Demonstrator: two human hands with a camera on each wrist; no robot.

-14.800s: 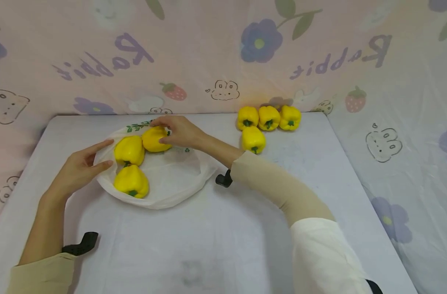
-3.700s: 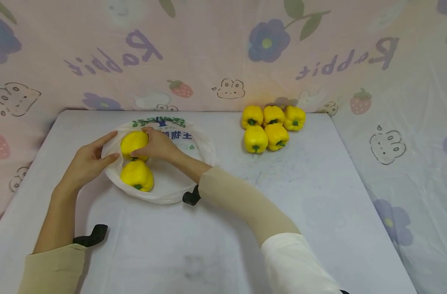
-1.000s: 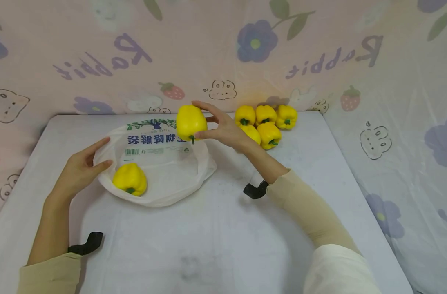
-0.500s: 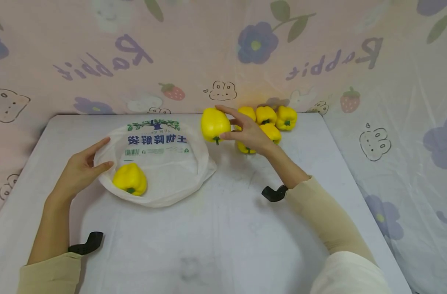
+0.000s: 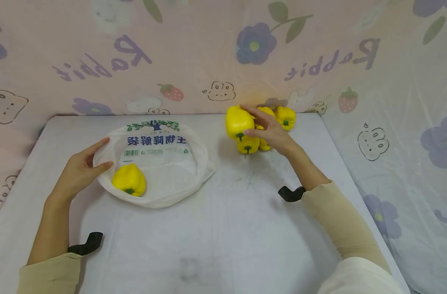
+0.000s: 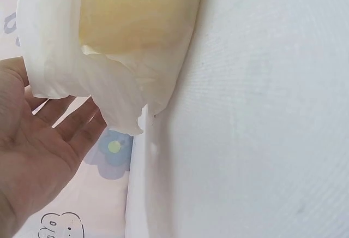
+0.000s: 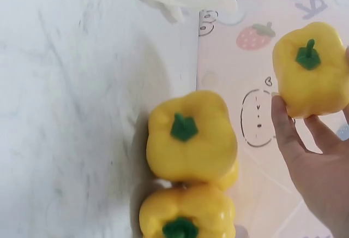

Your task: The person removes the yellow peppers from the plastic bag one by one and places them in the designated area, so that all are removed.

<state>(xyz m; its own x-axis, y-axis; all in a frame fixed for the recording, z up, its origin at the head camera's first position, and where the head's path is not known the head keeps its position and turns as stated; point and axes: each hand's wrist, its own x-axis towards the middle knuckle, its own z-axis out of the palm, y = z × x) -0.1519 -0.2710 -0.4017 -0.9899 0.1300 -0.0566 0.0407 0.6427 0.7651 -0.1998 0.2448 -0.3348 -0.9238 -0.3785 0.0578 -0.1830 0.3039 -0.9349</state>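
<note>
My right hand [image 5: 273,132] grips a yellow bell pepper [image 5: 239,121] between thumb and fingers, above the cluster at the back right. In the right wrist view this pepper [image 7: 312,69] is raised off the table, its green stem showing. Below it, other peppers [image 7: 192,137] sit side by side on the table. My left hand [image 5: 76,171] holds the left rim of a white plastic bag [image 5: 172,167], its mouth spread wide. One yellow pepper [image 5: 129,179] lies inside the bag at the near left. In the left wrist view, fingers [image 6: 76,123] are partly hidden behind the bag's edge.
The white-covered table [image 5: 208,245] meets a printed cloth backdrop [image 5: 208,53] at its far edge. Behind my right hand, several yellow peppers [image 5: 285,117] stand in a group, partly covered by the hand and the held pepper.
My right hand has carried a pepper from the bag rightward to the cluster. Over the longer span, peppers in the bag went down to one and the cluster grew. The left hand stays at the rim.
</note>
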